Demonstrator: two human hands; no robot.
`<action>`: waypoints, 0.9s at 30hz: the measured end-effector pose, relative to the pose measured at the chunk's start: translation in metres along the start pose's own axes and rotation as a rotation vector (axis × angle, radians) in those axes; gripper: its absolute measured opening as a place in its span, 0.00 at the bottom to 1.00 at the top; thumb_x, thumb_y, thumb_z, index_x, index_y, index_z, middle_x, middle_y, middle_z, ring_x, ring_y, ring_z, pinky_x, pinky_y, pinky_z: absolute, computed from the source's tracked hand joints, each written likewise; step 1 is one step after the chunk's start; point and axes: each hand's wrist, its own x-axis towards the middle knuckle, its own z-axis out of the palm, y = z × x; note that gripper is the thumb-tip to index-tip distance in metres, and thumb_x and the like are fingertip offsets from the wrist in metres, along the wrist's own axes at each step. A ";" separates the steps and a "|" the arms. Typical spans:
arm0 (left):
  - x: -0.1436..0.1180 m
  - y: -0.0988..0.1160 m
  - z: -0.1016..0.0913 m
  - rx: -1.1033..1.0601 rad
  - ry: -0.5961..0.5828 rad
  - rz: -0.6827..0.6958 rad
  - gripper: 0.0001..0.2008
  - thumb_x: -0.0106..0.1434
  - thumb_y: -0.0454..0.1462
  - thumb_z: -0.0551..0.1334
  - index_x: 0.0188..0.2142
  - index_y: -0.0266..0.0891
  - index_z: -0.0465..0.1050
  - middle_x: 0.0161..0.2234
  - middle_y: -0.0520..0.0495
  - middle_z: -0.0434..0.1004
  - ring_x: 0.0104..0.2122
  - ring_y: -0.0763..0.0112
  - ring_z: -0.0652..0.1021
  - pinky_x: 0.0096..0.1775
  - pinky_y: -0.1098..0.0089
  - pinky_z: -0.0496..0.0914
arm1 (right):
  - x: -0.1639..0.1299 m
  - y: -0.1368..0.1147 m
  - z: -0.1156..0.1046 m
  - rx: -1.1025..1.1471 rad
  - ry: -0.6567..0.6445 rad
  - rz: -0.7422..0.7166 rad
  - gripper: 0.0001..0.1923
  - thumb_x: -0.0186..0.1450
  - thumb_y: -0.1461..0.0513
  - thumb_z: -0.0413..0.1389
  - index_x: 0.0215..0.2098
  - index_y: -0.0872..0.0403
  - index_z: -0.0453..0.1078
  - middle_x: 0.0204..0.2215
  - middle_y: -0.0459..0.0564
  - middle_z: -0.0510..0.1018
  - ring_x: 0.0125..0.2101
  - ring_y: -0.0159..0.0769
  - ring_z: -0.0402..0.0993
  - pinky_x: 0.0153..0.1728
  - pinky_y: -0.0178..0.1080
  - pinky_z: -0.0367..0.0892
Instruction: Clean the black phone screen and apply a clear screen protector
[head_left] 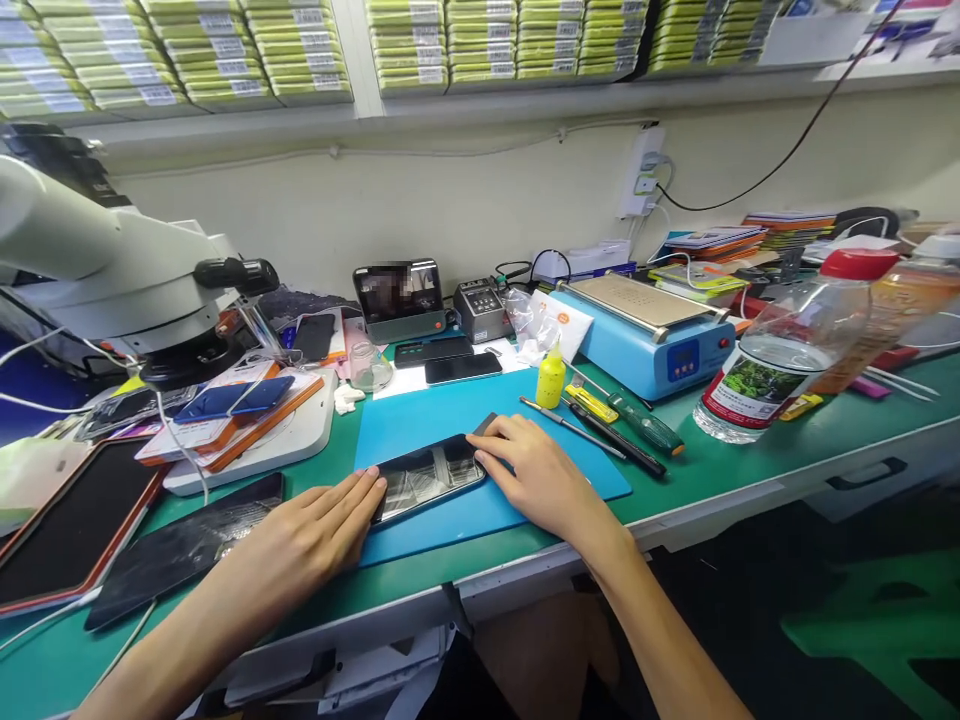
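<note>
A black phone (pixel 429 472) lies flat on a blue work mat (pixel 450 420) at the front of the green bench. My left hand (pixel 319 530) rests on the mat with its fingertips against the phone's near left end. My right hand (pixel 529 470) lies over the phone's right end, fingers pressing on it. A small yellow dropper bottle (pixel 551 378) stands just beyond the right hand, beside screwdrivers (pixel 637 425) and a thin metal tool (pixel 570 427).
A white microscope (pixel 112 270) stands at the left over a white pad with phones. Dark tablets (pixel 75 520) lie at the front left. A blue heating plate machine (pixel 645 335), a plastic water bottle (pixel 787 350) and two more phones (pixel 463 367) sit behind the mat.
</note>
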 end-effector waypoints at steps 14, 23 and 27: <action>0.005 -0.002 0.001 -0.057 0.075 -0.044 0.21 0.79 0.27 0.48 0.59 0.30 0.76 0.58 0.42 0.85 0.52 0.63 0.87 0.47 0.65 0.81 | -0.001 0.000 -0.001 -0.016 0.004 0.001 0.15 0.77 0.64 0.56 0.58 0.53 0.80 0.44 0.52 0.81 0.46 0.44 0.76 0.51 0.51 0.75; 0.008 -0.010 -0.001 -0.206 0.089 -0.091 0.19 0.82 0.39 0.52 0.59 0.32 0.79 0.57 0.42 0.85 0.50 0.62 0.88 0.48 0.66 0.82 | 0.000 0.001 -0.001 -0.011 -0.006 0.004 0.15 0.78 0.63 0.54 0.58 0.52 0.80 0.46 0.52 0.81 0.47 0.45 0.75 0.51 0.52 0.75; 0.007 -0.013 -0.004 -0.196 0.022 -0.066 0.21 0.83 0.39 0.49 0.59 0.33 0.79 0.58 0.44 0.84 0.52 0.63 0.87 0.49 0.66 0.83 | -0.001 0.001 -0.001 -0.011 -0.003 0.004 0.15 0.78 0.63 0.54 0.58 0.51 0.80 0.46 0.52 0.81 0.46 0.45 0.76 0.51 0.53 0.75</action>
